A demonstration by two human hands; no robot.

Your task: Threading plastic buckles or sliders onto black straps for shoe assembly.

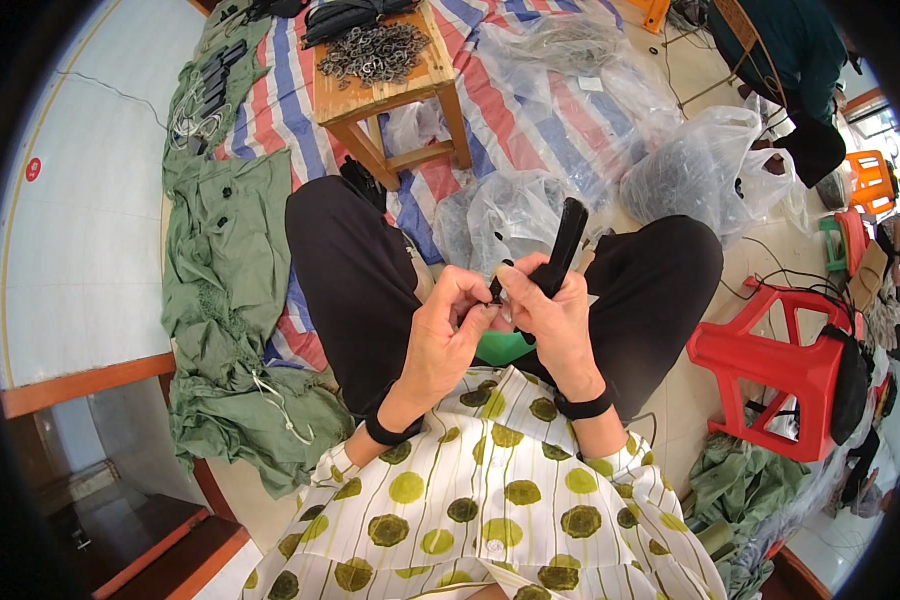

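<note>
Both my hands meet in front of my lap, between my bent knees. My right hand is closed around a long black bar-shaped piece, which sticks up past the fingers and tilts to the right; its exact kind does not show. At the meeting fingertips is a small black part. My left hand pinches at this part with thumb and fingers, which partly cover it. Below the hands, a green surface shows between my legs.
Ahead, a wooden stool bears a heap of metal rings or hooks. Filled clear plastic bags lie on striped sheeting. Green cloth lies left, a red plastic stool stands right. Another person bends at the far right.
</note>
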